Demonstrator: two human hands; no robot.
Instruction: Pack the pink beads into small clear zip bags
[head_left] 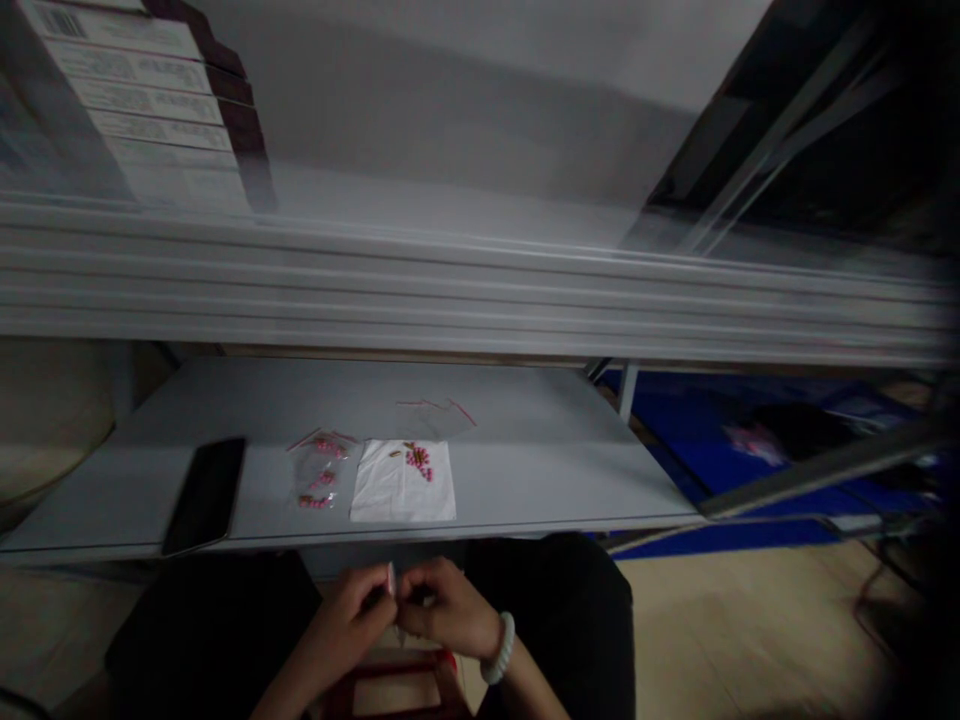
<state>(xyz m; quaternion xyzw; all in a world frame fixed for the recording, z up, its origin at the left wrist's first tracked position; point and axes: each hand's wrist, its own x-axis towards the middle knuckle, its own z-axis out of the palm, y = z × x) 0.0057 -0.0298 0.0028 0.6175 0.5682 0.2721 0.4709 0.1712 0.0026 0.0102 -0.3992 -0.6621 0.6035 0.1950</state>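
Note:
My left hand (351, 612) and my right hand (442, 605) meet over my lap, below the front edge of the grey table (525, 470). Both have their fingers pinched together on a small pale item (391, 580) held between them; it is too small to name. A white bead bracelet (501, 648) circles my right wrist. On the table above lies a white paper sheet (403, 482) with a cluster of small pink pieces (420, 458) on it. To its left lie small clear bags (319, 470) holding pink pieces. An empty-looking clear bag (435, 415) lies behind the sheet.
A black phone (205, 493) lies flat at the table's left front. A grey shelf (480, 290) runs across above the table, with stacked white boxes (142, 100) at its left. A blue surface (750, 450) lies to the right, a red stool (394, 680) under me.

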